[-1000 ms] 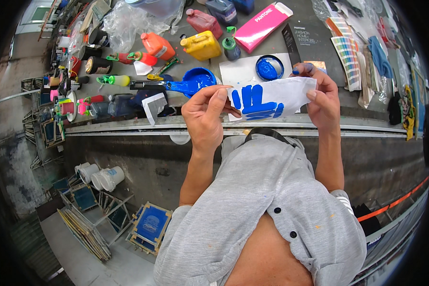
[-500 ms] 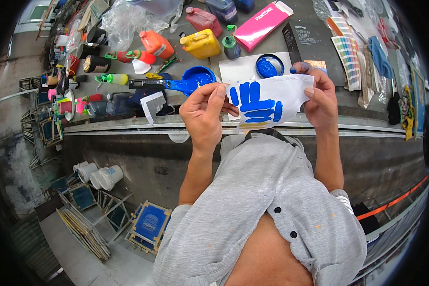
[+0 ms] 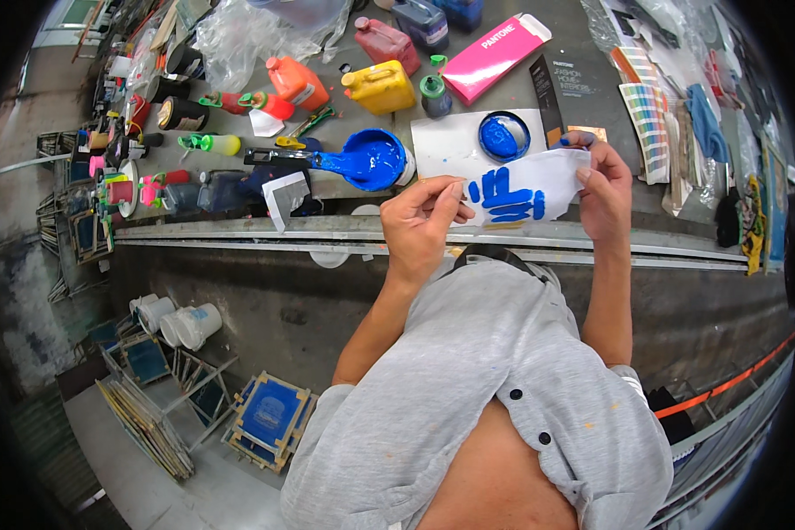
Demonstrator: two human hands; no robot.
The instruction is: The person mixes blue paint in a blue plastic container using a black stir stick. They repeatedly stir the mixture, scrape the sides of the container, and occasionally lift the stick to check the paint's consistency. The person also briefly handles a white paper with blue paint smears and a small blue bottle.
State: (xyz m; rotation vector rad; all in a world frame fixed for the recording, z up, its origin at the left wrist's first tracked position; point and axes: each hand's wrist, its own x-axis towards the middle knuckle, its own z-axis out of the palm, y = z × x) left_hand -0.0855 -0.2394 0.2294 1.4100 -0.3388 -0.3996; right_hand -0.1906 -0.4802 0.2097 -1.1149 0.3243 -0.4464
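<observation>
A white swatch (image 3: 558, 181) with thick blue paint strokes and a yellowish smear is stretched between my hands over the bench's near edge. My left hand (image 3: 422, 225) pinches its left end between thumb and fingers. At the other end, my right hand (image 3: 606, 190) grips the upper right corner; one of its fingertips is stained blue. Left of the swatch stands a tub of blue paint (image 3: 375, 157), with a paint-coated tool with a dark handle (image 3: 278, 157) lying across it. A round blue-smeared lid (image 3: 503, 135) rests on a white sheet (image 3: 435, 141) behind the swatch.
Behind are a yellow jug (image 3: 380, 87), an orange jug (image 3: 297, 81), a green-capped bottle (image 3: 434, 95) and a pink box (image 3: 496, 57). A colour swatch fan (image 3: 645, 132) lies right. White buckets (image 3: 194, 325) and screen frames (image 3: 274, 411) stand below left.
Both hands and the swatch have shifted; my left hand moved right and a little down, uncovering more of the paint tub. The swatch now looks flatter and lower. The view has tilted slightly.
</observation>
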